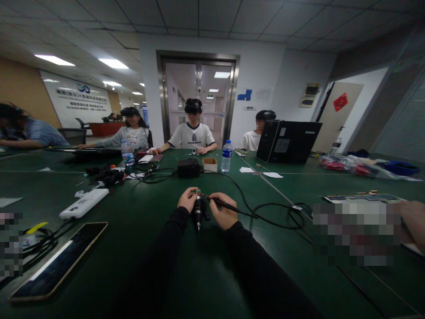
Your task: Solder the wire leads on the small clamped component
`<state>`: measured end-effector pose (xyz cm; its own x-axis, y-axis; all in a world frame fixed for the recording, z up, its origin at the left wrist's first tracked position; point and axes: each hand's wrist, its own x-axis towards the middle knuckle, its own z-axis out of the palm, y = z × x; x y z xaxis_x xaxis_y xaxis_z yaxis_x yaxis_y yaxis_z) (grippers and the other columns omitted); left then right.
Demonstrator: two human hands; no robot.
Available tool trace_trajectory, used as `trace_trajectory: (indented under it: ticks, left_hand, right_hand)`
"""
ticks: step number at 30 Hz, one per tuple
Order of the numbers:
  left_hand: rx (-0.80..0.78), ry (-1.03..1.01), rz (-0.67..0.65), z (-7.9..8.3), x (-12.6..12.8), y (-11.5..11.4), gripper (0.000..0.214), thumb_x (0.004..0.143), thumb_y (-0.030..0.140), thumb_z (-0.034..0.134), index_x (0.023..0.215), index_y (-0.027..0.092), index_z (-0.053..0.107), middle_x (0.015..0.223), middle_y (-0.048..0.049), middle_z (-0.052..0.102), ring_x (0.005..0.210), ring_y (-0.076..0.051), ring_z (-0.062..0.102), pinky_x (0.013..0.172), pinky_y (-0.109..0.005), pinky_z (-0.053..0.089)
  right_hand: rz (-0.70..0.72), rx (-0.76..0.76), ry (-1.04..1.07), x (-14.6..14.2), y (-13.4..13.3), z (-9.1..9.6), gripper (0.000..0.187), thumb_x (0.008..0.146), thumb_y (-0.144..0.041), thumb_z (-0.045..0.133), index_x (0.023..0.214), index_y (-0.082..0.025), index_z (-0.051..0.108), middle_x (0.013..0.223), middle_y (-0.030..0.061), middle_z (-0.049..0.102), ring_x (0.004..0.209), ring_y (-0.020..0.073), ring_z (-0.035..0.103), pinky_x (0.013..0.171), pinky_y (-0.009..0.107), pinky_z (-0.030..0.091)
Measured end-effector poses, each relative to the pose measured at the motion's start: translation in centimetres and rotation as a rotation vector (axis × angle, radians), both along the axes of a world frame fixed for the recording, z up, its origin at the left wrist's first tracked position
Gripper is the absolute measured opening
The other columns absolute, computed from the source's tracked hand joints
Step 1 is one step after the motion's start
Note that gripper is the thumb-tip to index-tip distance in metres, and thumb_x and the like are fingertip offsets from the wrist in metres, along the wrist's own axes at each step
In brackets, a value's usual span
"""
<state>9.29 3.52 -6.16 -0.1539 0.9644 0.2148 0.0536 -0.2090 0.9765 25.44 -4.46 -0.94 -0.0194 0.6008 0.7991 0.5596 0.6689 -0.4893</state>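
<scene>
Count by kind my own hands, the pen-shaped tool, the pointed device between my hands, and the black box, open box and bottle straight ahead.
Hands (left hand, right hand): 2
Pen-shaped tool: 1
Pointed device: 1
Black box: 1
Open box: 1
Bottle: 1
Total: 7

"Can you read anything from here?"
"At twelve o'clock, the seated person's white shirt (192,135) says STAR WARS across the chest."
"And that big wall sign (79,98) at ten?"
"Chinese characters; I make out 大数据 in the top line. The smaller lines blur."
"The red diamond sign (340,102) at two, on the door (348,116)?"
"Too small. Same with the blue bottle label (227,153) near the middle."
</scene>
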Motion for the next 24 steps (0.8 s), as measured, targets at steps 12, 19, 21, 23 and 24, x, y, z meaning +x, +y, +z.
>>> trace_trajectory:
  ticks: [12,19,21,23,24]
  left_hand:
    - [-0.084,0.313,0.007,1.6,-0.4,-1.2,0.028,0.079,0.023,0.057,0.106,0.02,0.064,0.082,-0.0026,0.072,0.082,-0.018,0.067,0.083,-0.03,0.049]
    - [-0.049,0.778,0.051,6.6,-1.3,-5.0,0.044,0.087,0.031,0.049,0.128,0.015,0.051,0.114,-0.0131,0.064,0.101,-0.022,0.063,0.09,-0.034,0.046]
    - [0.18,0.844,0.008,9.9,-1.4,-9.2,0.039,0.087,0.03,0.048,0.125,0.019,0.054,0.115,-0.0106,0.064,0.103,-0.022,0.062,0.09,-0.035,0.048]
    - [0.448,0.869,-0.023,13.0,-1.7,-14.8,0.035,0.088,0.028,0.048,0.122,0.024,0.055,0.113,-0.0061,0.065,0.105,-0.021,0.06,0.091,-0.037,0.048]
    - [0.552,0.878,-0.026,14.1,-1.9,-17.8,0.035,0.088,0.026,0.048,0.123,0.027,0.055,0.114,-0.0048,0.065,0.107,-0.021,0.059,0.092,-0.038,0.048]
  right_hand:
    - [0.002,-0.008,0.001,0.2,-0.2,0.3,0.014,0.078,-0.02,0.052,0.08,-0.021,0.066,0.079,0.0032,0.07,0.074,0.0184,0.065,0.071,0.03,0.052]
    - [-0.007,0.0,0.015,0.6,0.0,0.4,0.014,0.078,-0.021,0.053,0.08,-0.021,0.066,0.079,0.0035,0.07,0.072,0.0182,0.065,0.066,0.029,0.052]
    - [-0.009,0.001,0.017,0.7,0.0,0.5,0.014,0.079,-0.021,0.052,0.081,-0.021,0.066,0.08,0.0035,0.07,0.073,0.0182,0.065,0.066,0.029,0.052]
    - [-0.01,-0.001,0.02,0.7,0.0,0.5,0.015,0.079,-0.021,0.052,0.081,-0.02,0.066,0.08,0.0039,0.07,0.074,0.0183,0.065,0.066,0.029,0.052]
    - [-0.01,-0.003,0.023,0.8,0.0,0.6,0.015,0.079,-0.021,0.052,0.082,-0.02,0.066,0.08,0.0042,0.07,0.074,0.0184,0.066,0.066,0.029,0.053]
